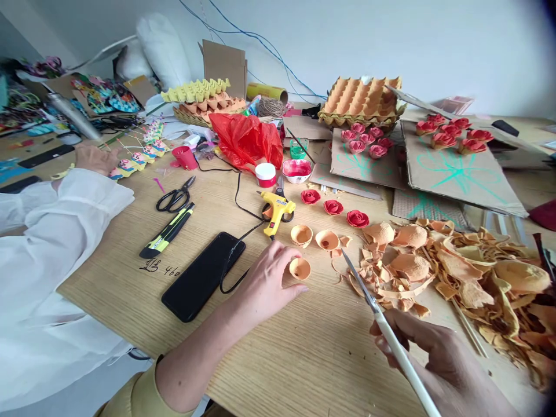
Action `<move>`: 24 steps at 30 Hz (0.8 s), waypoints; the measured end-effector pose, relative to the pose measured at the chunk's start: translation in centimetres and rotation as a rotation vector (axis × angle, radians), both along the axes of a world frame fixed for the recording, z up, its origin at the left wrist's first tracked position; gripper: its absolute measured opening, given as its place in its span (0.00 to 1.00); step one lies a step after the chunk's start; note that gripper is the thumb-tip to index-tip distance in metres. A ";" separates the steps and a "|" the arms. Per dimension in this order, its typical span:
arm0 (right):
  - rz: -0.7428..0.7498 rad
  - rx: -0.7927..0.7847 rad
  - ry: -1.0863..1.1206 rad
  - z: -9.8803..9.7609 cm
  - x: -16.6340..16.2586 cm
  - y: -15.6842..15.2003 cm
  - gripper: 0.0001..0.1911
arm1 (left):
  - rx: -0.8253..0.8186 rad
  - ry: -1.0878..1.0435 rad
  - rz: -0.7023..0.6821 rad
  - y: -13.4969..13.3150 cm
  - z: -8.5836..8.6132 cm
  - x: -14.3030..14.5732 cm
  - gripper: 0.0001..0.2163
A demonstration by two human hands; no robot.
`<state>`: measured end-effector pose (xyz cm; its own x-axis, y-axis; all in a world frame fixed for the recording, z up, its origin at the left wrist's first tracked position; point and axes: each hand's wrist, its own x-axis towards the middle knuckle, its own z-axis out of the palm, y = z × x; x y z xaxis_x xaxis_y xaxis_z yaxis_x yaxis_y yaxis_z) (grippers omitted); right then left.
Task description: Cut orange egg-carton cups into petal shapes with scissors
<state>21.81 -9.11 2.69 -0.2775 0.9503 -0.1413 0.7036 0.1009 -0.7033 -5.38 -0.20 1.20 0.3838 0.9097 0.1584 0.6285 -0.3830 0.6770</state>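
Observation:
My left hand (271, 272) reaches over the table with thumb and fingers apart, curved around a small orange cup-shaped piece (300, 269). Its index finger is close to the rim; I cannot tell whether they touch. Two similar cups, one paper-thin and layered (301, 235) and one beside it (327, 240), stand just behind. My right hand (428, 353) grips a long slim tool (393, 339) with a white handle and a pointed metal tip; its exact kind is unclear. The tip points at orange scraps (382, 272). Three red roses (333, 207) sit behind the cups.
A yellow glue gun (277, 211) rests with its cord near scissors. A phone (204, 275), utility knife (168, 231) and black scissors (176, 197) lie left. Roses stand on cardboard (463, 174). Egg trays (362, 98) are behind. A co-worker's hand (95, 159) is at far left.

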 end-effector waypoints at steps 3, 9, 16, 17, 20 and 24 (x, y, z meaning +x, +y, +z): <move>-0.001 -0.213 0.224 -0.1 -0.1 -0.5 0.24 | -0.049 -0.175 -0.045 -0.3 0.9 0.2 0.08; 0.125 -0.612 0.751 -2.2 -0.6 -1.4 0.30 | -0.625 -0.718 -0.462 -1.4 0.9 1.3 0.16; -0.279 -0.328 0.867 -2.1 -1.0 -0.8 0.26 | -0.301 -0.303 -0.562 -3.0 0.4 2.7 0.08; -0.331 -0.279 0.841 -1.9 -1.1 -0.7 0.26 | -0.202 -0.245 -0.502 -2.9 0.5 2.5 0.07; -0.378 -0.207 0.767 -1.6 -1.0 -0.7 0.24 | 0.042 -0.113 -0.146 -1.7 0.8 1.3 0.04; -0.214 -0.202 0.642 -1.3 -0.7 -0.5 0.23 | 0.079 0.045 0.001 -0.4 0.4 0.0 0.21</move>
